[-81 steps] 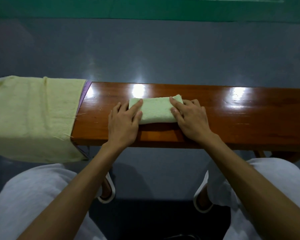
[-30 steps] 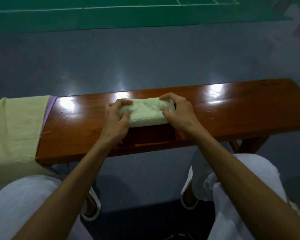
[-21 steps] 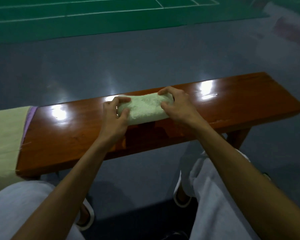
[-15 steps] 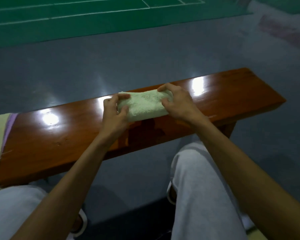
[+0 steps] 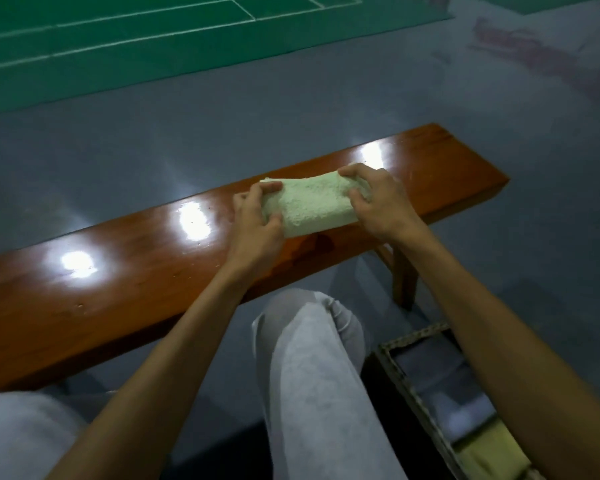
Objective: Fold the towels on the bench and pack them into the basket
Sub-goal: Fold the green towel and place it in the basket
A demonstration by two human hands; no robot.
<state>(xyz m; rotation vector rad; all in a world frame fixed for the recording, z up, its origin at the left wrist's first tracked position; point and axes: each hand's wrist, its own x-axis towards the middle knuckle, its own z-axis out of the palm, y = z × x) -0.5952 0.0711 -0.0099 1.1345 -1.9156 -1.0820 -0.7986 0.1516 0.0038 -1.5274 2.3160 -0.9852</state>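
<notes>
Folded towel: pale green, nubbly terry, thick oblong pad, over right part of bench; resting or lifted, cannot tell. My left hand grips its left end, my right hand its right end, fingers curled round. Bench is glossy reddish wood. Basket low at my right: rectangular, woven rim, pale yellow cloth inside.

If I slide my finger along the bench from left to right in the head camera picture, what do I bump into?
Shiny bare bench → left hand → folded green towel, gripped at both ends → right hand → the bench's bare right end.
</notes>
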